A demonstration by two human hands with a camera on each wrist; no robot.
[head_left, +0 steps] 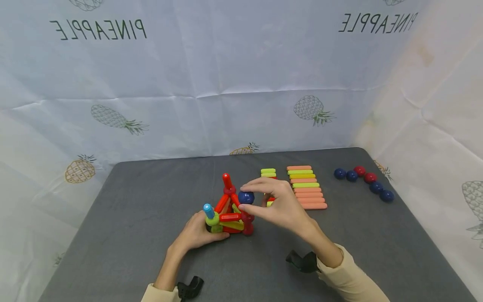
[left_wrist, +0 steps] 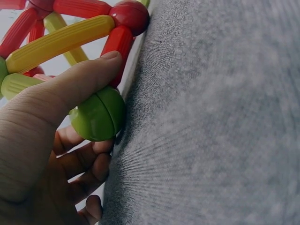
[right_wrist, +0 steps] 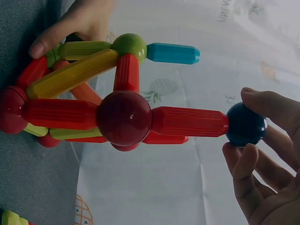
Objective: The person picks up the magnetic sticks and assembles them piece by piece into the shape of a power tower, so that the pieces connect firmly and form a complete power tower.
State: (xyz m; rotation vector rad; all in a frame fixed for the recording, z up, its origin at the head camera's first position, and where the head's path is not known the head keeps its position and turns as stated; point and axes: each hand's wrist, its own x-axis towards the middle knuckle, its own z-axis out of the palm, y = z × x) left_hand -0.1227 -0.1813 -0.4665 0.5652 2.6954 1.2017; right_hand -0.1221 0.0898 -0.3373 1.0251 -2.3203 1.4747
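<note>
A frame of rods and balls stands on the table; its red rod shows in the head view. My left hand grips its lower left corner, and in the left wrist view the thumb of that hand lies over the frame beside a green ball. My right hand pinches a dark blue ball between thumb and fingers. In the right wrist view this blue ball touches the end of a red rod that rises from a red ball. A light blue rod points up at the left.
Right of the frame lies a column of orange and yellow rods. A shorter stack with yellow-green rods is partly hidden behind my right hand. Several blue and red balls lie at the table's right side. A pineapple-print cloth hangs behind.
</note>
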